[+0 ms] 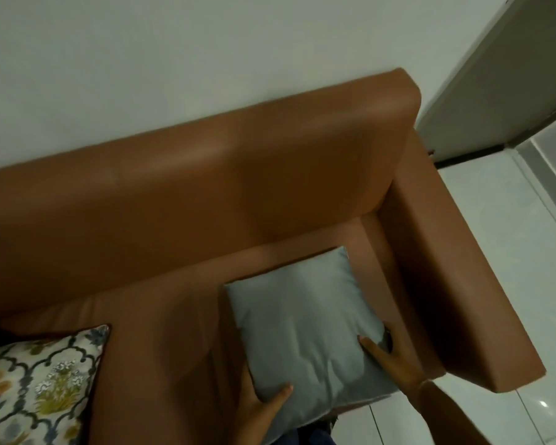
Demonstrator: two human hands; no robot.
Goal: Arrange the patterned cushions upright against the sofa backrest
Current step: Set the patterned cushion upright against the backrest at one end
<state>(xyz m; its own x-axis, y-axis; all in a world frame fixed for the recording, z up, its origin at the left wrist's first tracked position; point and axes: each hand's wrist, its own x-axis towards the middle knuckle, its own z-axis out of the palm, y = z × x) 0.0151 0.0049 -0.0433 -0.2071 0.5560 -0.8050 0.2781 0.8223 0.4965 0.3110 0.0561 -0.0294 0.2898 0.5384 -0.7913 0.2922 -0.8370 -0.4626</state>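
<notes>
I have the grey cushion (305,326) clamped between both hands over the sofa seat (161,319): my left hand (257,403) pinches its near lower edge with the thumb on top, and my right hand (389,351) presses the side nearest the armrest (456,284), fingers spread on the cloth. It faces me plain side up, tilted, well short of the backrest (206,187); whether its hidden face carries the pattern I cannot tell.

What worries me is the soft filling. My grip is only on one edge and one side, so the far corner could droop and fold under when I push it back, and the cushion would slump flat instead of standing. The sofa covering looks smooth, perhaps leather, so a cushion set too steeply may slide down the backrest onto the seat.

The patterned cushion (36,383) lies flat on the seat, far from the armrest and partly cut off by the picture's edge, also not yet upright. Nothing lies between the grey cushion and the backrest; that stretch of seat is bare. The armrest is close beside my right hand and could crowd that corner. Beyond it are the tiled floor (507,226) and a pale wall (174,59) behind.
</notes>
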